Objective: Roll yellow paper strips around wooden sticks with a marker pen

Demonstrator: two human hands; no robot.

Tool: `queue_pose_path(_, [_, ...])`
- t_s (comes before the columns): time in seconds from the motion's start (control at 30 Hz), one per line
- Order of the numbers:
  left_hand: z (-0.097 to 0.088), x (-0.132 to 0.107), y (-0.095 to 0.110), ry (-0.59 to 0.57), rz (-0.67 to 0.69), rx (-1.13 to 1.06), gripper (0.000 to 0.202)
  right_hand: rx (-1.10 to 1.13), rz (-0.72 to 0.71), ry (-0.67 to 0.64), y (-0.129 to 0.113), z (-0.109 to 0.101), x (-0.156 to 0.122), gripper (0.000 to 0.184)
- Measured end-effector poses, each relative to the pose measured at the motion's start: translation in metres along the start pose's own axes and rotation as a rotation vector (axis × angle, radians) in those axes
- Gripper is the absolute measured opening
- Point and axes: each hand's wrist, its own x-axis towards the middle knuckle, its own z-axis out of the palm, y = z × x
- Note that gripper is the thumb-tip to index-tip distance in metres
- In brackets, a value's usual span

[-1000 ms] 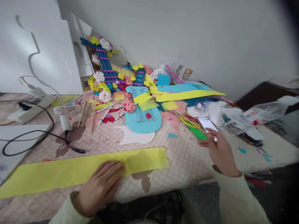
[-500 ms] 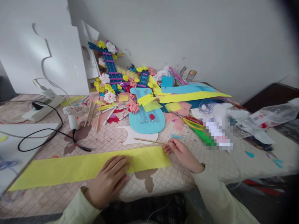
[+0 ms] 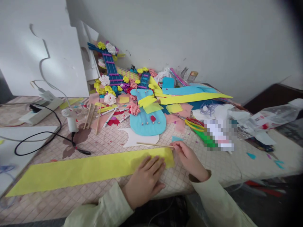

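A long yellow paper strip [image 3: 78, 171] lies across the near part of the table. My left hand [image 3: 144, 179] rests flat on its right end, fingers spread. My right hand [image 3: 188, 157] is closed in a pinch on a thin wooden stick [image 3: 153, 144], held level just above the strip's right end. A blue felt guitar shape [image 3: 148, 121] lies on a white cutout just beyond the stick.
A heap of coloured paper, paper flowers and a blue ladder-like piece fills the back centre. A glue gun [image 3: 70, 119] with black cord and a power strip [image 3: 38, 108] sit at left. White foam boards [image 3: 42, 53] lean on the wall. Plastic bags lie at right.
My right hand came back from the far right with a wooden stick to the strip's end. My left hand slid right along the strip to its right end.
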Motion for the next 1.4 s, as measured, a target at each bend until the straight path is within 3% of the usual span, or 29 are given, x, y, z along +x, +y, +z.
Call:
queue_pose_path(0.2, [0.009, 0.000, 0.001, -0.027, -0.022, 0.030, 0.052, 0.044, 0.010, 0.066, 0.009, -0.011, -0.009, 0.021])
queue_pose_path(0.47, [0.016, 0.002, 0.002, 0.073, -0.078, 0.041, 0.053, -0.110, -0.222, 0.064, 0.013, 0.004, -0.001, 0.013])
queue_pose_path(0.87, [0.011, 0.000, 0.004, 0.223, -0.038, -0.055, 0.036, -0.140, -0.245, 0.074, 0.021, 0.011, 0.004, 0.013])
queue_pose_path(0.93, [0.006, -0.003, 0.001, 0.298, -0.075, -0.072, 0.030, -0.127, -0.225, 0.107, 0.024, 0.008, 0.002, 0.015])
queue_pose_path(1.03, [-0.005, -0.008, -0.012, 0.359, -0.249, -0.029, 0.025, -0.105, -0.195, 0.162, 0.026, 0.005, -0.001, 0.013])
queue_pose_path(1.17, [-0.014, -0.012, -0.033, 0.330, -0.391, 0.074, 0.021, -0.100, -0.187, 0.165, 0.026, 0.006, -0.001, 0.011])
queue_pose_path(1.4, [-0.010, -0.010, -0.043, 0.216, -0.405, -0.017, 0.017, -0.123, -0.203, 0.138, 0.028, 0.008, 0.003, 0.010])
